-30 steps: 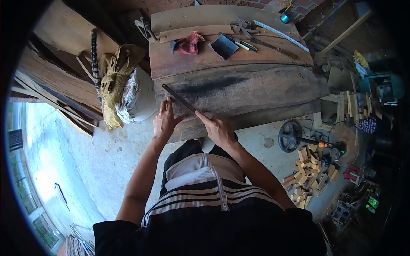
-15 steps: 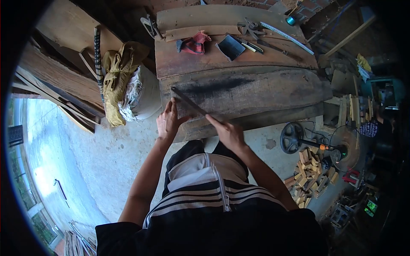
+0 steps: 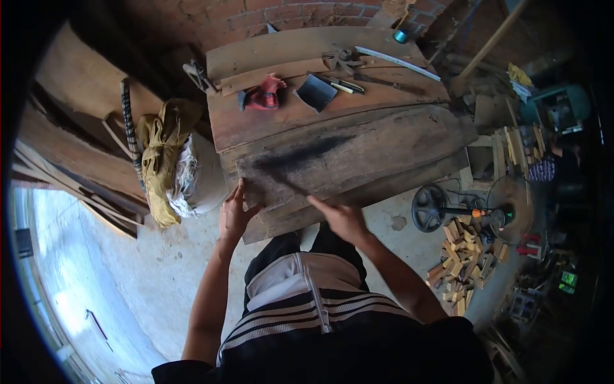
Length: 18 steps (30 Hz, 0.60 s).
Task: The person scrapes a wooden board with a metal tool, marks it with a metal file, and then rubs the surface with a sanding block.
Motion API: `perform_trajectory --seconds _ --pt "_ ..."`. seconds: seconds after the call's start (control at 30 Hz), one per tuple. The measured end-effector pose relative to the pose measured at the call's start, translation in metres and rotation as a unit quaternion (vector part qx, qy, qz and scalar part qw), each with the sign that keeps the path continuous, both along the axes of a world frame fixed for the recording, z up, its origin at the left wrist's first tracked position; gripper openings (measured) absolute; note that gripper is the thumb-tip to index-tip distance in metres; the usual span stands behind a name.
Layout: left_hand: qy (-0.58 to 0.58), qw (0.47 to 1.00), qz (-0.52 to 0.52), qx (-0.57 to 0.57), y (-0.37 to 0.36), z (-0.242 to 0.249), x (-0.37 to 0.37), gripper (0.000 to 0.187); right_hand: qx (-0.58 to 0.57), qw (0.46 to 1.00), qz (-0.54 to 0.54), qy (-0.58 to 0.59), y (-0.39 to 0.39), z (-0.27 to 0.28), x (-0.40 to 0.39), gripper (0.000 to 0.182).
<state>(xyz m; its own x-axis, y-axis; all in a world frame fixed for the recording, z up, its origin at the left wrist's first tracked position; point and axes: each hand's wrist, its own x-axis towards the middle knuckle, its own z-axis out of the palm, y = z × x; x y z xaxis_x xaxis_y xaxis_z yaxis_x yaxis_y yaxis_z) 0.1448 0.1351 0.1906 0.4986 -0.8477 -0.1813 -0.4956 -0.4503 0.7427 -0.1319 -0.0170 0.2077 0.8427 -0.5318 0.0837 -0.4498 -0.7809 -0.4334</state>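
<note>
I see the right hand (image 3: pixel 345 217) gripping one end of a long, thin dark metal strip (image 3: pixel 281 181) lying on the dark weathered wooden plank (image 3: pixel 384 147); left hand (image 3: pixel 233 214) open, steadying the plank's edge. The strip looks stiff, light; hold near both ends.

Brick wall (image 3: pixel 256 16) at far side, red-brown, mortar lines visible. Concrete floor (image 3: pixel 160 269) grey, stained, bright daylight patch at left. Timber planks (image 3: pixel 70 147) stacked and leaning at left, beside stuffed sack (image 3: pixel 201 173) draped with yellow cloth (image 3: pixel 157 153). Pile of small wood offcuts (image 3: pixel 467 256) on floor at right. Black fan (image 3: pixel 430 208) lying near pile, cable trailing. Right side dim, cluttered with boards and green machine (image 3: pixel 563 105). Light enters from left.
</note>
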Motion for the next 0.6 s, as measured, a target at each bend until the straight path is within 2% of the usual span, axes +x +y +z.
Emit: perform_trajectory --seconds 0.07,0.1,0.13,0.17,0.23,0.27,0.3,0.37,0.4,0.47,0.5,0.53,0.57,0.6 --pt "-0.111 0.993 -0.027 0.001 0.005 -0.011 0.002 0.092 -0.004 0.999 -0.048 0.015 -0.025 0.003 -0.06 0.064" --pt "-0.11 0.993 -0.03 0.0 0.004 -0.006 -0.001 0.092 -0.02 0.997 -0.077 0.022 -0.036 0.005 -0.086 0.066" --pt "-0.134 0.989 -0.035 0.046 0.0 0.005 -0.002 0.092 -0.081 0.993 -0.085 0.026 -0.044 0.015 -0.103 0.066" --pt "-0.159 0.982 -0.039 0.091 -0.003 0.012 -0.002 0.093 -0.101 0.989 -0.095 0.046 -0.05 0.021 -0.111 0.064" --pt "-0.194 0.977 -0.051 0.077 -0.003 0.01 0.0 0.092 -0.103 0.985 -0.124 0.063 -0.044 0.019 -0.11 0.066" --pt "-0.225 0.97 -0.062 0.069 -0.002 0.007 0.0 0.092 -0.051 0.993 -0.107 0.01 -0.032 0.026 -0.094 0.067" --pt "-0.226 0.97 -0.066 0.067 -0.001 0.005 -0.002 0.092 0.002 0.995 -0.088 -0.044 -0.02 0.03 -0.073 0.068" --pt "-0.203 0.975 -0.047 0.071 0.001 0.001 -0.001 0.092 -0.014 1.0 -0.006 0.024 0.008 0.016 -0.042 0.069" --pt "-0.207 0.974 -0.052 0.068 0.001 0.0 -0.001 0.092 -0.016 1.0 -0.012 0.02 0.01 0.013 -0.044 0.069" --pt "-0.092 0.995 -0.015 0.037 0.006 -0.003 -0.003 0.093 -0.037 0.999 -0.014 -0.001 0.013 0.007 -0.047 0.063" --pt "-0.092 0.995 -0.017 0.041 0.007 -0.001 -0.004 0.093 -0.02 0.999 -0.047 -0.021 0.003 0.005 -0.061 0.067" --pt "-0.069 0.997 0.0 0.039 0.008 0.0 -0.006 0.093 0.013 0.993 -0.115 0.03 -0.008 0.007 -0.084 0.069" --pt "-0.045 0.998 0.02 0.034 0.006 0.001 -0.008 0.093 0.009 0.986 -0.16 0.054 -0.024 0.013 -0.107 0.069" --pt "-0.043 0.998 0.022 0.036 0.006 -0.001 -0.008 0.093 -0.051 0.976 -0.196 0.08 -0.038 0.011 -0.128 0.068"
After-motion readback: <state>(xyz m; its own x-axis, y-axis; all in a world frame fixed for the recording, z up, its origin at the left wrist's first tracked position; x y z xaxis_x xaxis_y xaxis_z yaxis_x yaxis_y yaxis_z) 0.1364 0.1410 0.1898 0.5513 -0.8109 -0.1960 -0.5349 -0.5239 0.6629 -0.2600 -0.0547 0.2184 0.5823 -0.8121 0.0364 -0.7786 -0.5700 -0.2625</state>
